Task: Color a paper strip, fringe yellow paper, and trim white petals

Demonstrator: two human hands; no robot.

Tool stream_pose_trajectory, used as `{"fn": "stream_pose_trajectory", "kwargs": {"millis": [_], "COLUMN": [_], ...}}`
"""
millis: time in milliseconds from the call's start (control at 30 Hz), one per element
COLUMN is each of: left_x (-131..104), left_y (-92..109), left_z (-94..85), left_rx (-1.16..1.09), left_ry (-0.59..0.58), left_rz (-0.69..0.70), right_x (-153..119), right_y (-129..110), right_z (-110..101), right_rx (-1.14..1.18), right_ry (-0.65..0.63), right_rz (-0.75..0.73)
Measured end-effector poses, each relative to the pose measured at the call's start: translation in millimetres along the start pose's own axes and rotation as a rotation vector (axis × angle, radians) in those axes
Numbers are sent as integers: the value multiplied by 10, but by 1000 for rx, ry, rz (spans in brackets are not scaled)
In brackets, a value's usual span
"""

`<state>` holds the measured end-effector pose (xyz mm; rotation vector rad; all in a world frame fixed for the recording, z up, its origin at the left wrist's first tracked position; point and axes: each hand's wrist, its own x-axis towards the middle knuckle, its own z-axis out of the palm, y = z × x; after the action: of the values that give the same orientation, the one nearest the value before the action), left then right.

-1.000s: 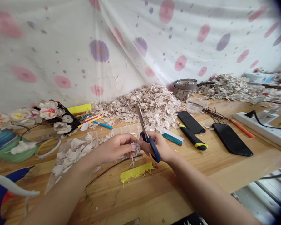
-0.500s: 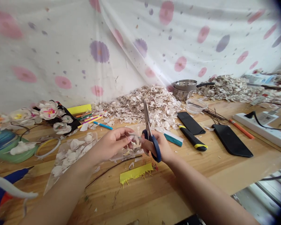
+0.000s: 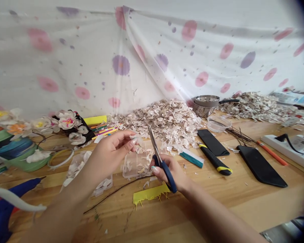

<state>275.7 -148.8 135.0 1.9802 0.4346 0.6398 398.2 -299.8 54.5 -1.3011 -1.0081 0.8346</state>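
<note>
Between the thumb and fingers of my left hand is a small whitish petal. My right hand grips dark blue-handled scissors, whose blades point up and to the left, nearly together. Beneath and between the hands lies a clear divided plastic box with pale scraps in it. A yellow strip with a ragged edge rests on the wood just below my right hand, beside a thin dark wire.
Behind the hands is a large heap of pale petals. A black-and-yellow cutter, two black phone-like slabs, metal bowls and a power strip are to the right. Fabric flowers and a blue glue gun occupy the left.
My hands have moved apart, the left going up and left with the petal, the right slightly down with the scissors. The view has shifted, so the table items appear lower and further right.
</note>
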Motion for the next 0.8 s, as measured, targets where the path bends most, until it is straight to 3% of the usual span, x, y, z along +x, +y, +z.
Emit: {"fn": "stream_pose_trajectory", "kwargs": {"millis": [300, 467, 800], "left_x": [-47, -78, -51], "left_y": [-30, -16, -58], "left_z": [-18, 17, 132], "left_rx": [32, 55, 105], "left_ry": [70, 103, 43], "left_rz": [16, -3, -36], "right_x": [-14, -14, -6], "right_y": [19, 46, 57], "right_z": [-1, 36, 84], "right_rx": [-22, -56, -120], "right_ry": [-99, -175, -167], "right_rz": [-109, -88, -68]}}
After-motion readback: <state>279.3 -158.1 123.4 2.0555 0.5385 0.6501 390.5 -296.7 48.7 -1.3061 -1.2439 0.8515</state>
